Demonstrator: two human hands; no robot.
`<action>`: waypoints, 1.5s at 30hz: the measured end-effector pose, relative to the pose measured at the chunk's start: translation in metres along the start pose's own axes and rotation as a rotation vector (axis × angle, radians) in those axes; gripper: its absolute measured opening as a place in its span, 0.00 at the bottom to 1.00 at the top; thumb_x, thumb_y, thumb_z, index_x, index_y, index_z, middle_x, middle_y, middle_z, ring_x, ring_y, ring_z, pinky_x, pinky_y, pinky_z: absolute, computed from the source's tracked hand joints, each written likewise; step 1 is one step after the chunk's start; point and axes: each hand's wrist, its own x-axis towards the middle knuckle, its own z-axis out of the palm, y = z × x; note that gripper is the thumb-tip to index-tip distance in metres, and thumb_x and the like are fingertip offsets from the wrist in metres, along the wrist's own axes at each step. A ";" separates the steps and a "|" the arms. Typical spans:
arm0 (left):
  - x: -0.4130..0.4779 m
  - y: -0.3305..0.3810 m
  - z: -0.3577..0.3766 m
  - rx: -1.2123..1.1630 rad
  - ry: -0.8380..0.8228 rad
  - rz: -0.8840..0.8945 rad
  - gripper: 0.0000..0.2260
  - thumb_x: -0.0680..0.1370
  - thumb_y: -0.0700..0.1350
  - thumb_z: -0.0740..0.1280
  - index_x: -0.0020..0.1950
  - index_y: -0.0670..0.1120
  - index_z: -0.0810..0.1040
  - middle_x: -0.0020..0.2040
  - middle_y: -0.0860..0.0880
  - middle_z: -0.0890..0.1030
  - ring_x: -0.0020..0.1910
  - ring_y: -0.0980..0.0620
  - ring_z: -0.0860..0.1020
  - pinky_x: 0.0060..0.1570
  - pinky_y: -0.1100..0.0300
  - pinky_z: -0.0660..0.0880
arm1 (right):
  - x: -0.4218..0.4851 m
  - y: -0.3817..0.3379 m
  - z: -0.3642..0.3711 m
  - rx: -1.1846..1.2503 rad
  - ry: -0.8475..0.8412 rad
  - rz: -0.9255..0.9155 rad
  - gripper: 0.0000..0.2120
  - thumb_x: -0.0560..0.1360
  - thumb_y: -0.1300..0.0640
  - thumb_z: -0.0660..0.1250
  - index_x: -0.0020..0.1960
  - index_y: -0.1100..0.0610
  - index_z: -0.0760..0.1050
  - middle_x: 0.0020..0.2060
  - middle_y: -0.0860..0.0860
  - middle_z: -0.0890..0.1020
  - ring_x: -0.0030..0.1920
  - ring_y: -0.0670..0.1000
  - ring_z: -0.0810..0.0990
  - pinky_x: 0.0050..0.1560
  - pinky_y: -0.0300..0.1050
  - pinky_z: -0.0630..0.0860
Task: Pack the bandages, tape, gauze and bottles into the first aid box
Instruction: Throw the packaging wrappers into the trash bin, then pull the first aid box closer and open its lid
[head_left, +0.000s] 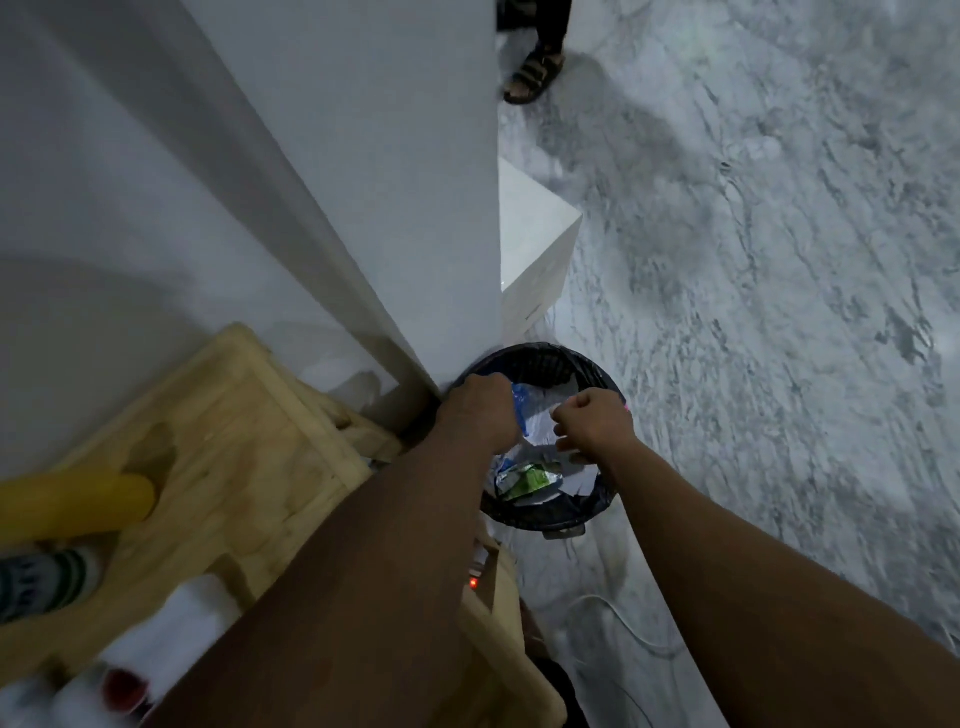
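**Hands over the waste bin, supplies parked on the tabletop**

Task items first: the supplies sit blurred at the lower-left of the view on the wooden tabletop (218, 447). You've got a white roll (182, 644), probably gauze or bandage: light, soft, will squash, so take it around the barrel, not the ends. Next to it, a white bottle with a dark red cap (111, 691): looks rigid and smooth plastic, so grip the body below the cap. A green-and-white striped item (49, 577) and a yellow cylinder (78, 501) lie further left; too blurred to say what they are. First aid box isn't in view, so can't tell what's in it.

Your hands are away from all that. Left hand (480, 413) is curled closed above the bin's near-left rim; looks like it's touching a blue-white scrap, but I can't tell if it's gripping it. Right hand (592, 423) is a loose fist, thumb and fingers pinched; can't tell if anything's in it.

The container under them is a black waste bin (540, 512) with a dark liner, on the marble floor (753, 312) against the white wall corner (415, 208). It holds crumpled white paper and a green-and-silver foil wrapper (527, 480), so packaging waste by the look of it, loose and partly filling it.

My read: you're ditching wrappers; packing not yet resumed.
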 end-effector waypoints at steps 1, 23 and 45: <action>-0.005 -0.002 -0.008 -0.013 0.011 0.006 0.10 0.76 0.44 0.75 0.45 0.43 0.75 0.48 0.42 0.79 0.46 0.44 0.80 0.45 0.53 0.80 | -0.007 -0.010 0.000 -0.017 0.001 -0.037 0.07 0.75 0.57 0.68 0.39 0.59 0.76 0.40 0.63 0.84 0.37 0.61 0.85 0.36 0.52 0.82; -0.302 -0.175 -0.157 -0.270 0.874 0.049 0.08 0.79 0.50 0.72 0.50 0.47 0.86 0.54 0.49 0.83 0.54 0.50 0.81 0.52 0.61 0.74 | -0.275 -0.206 0.081 -0.424 -0.030 -1.177 0.07 0.73 0.59 0.66 0.47 0.53 0.82 0.42 0.50 0.85 0.47 0.53 0.84 0.53 0.46 0.79; -0.562 -0.295 0.055 -0.439 1.324 -0.186 0.04 0.80 0.46 0.71 0.50 0.49 0.86 0.42 0.59 0.82 0.41 0.63 0.82 0.38 0.71 0.73 | -0.505 -0.049 0.202 -0.390 -0.350 -1.813 0.06 0.74 0.57 0.68 0.50 0.53 0.82 0.41 0.46 0.84 0.42 0.45 0.82 0.42 0.33 0.74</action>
